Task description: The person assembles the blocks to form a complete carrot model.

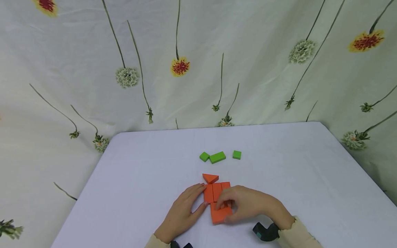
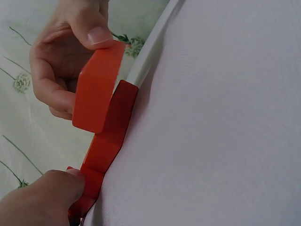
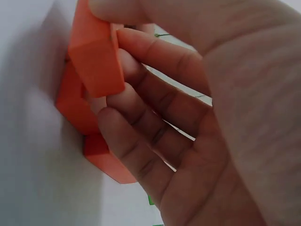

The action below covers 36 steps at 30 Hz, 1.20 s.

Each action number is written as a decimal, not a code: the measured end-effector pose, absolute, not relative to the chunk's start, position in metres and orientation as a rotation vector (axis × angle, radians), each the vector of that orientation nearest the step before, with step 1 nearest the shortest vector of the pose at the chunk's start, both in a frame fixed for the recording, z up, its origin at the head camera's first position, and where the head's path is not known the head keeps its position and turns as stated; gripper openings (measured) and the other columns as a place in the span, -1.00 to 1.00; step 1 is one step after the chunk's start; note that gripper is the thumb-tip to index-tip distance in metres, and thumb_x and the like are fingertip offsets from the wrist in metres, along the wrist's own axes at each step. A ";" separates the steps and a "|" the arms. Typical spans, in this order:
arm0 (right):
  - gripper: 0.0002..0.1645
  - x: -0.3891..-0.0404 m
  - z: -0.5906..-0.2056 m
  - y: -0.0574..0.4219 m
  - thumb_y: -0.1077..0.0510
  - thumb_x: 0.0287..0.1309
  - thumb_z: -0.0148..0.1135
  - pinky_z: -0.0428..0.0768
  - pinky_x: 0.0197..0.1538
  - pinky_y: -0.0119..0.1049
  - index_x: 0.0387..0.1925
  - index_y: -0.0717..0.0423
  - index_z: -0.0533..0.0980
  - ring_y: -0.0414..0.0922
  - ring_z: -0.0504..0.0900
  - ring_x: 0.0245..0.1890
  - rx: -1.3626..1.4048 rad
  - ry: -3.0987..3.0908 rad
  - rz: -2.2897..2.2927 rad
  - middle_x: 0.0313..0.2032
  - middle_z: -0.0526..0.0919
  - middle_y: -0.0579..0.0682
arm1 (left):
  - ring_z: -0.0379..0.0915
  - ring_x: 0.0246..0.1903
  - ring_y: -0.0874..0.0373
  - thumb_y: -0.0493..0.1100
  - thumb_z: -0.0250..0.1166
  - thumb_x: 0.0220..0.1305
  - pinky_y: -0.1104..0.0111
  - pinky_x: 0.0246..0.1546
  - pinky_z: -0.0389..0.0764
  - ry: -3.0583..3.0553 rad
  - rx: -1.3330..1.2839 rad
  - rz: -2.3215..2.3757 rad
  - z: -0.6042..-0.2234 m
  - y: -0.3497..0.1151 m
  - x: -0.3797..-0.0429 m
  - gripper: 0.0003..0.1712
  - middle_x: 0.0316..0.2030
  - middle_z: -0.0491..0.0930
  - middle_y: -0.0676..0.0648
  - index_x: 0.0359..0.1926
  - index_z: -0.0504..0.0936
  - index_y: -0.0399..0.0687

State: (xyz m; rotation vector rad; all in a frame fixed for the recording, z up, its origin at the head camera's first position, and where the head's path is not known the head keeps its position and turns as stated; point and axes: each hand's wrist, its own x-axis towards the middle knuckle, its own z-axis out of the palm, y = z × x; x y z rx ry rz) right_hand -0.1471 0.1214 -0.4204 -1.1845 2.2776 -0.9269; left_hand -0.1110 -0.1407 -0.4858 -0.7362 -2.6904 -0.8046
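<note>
My right hand (image 1: pixel 245 203) pinches an orange block (image 1: pixel 220 214) between thumb and fingers. In the left wrist view, the held block (image 2: pixel 96 89) is raised over other orange blocks (image 2: pixel 113 120). The right wrist view shows the thumb on one side of it and the fingers curled on the other. Just beyond, orange blocks (image 1: pixel 212 193) stand side by side on the table. My left hand (image 1: pixel 184 210) rests along their left side, its fingers fairly straight and touching, with the thumb near the row's lower corner. An orange triangular block (image 1: pixel 211 178) lies against the row's far side.
Farther back are a green rectangular block (image 1: pixel 217 157), a small green block (image 1: pixel 204 156) close to its left end and another green block (image 1: pixel 237 154) apart on the right. The white table (image 1: pixel 149 165) ends at a flower-print cloth (image 1: pixel 254 86).
</note>
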 end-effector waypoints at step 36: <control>-0.68 -0.141 -0.429 0.112 0.03 0.05 0.60 0.51 -0.21 -0.53 -0.26 -0.27 0.57 -0.39 0.45 -0.31 -1.167 2.367 -0.802 -0.37 0.49 -0.34 | 0.36 0.42 0.14 0.07 0.34 0.42 0.11 0.39 0.49 -2.764 -0.690 -0.841 -0.483 -0.140 -0.111 -0.38 0.39 0.50 0.04 0.43 0.49 0.05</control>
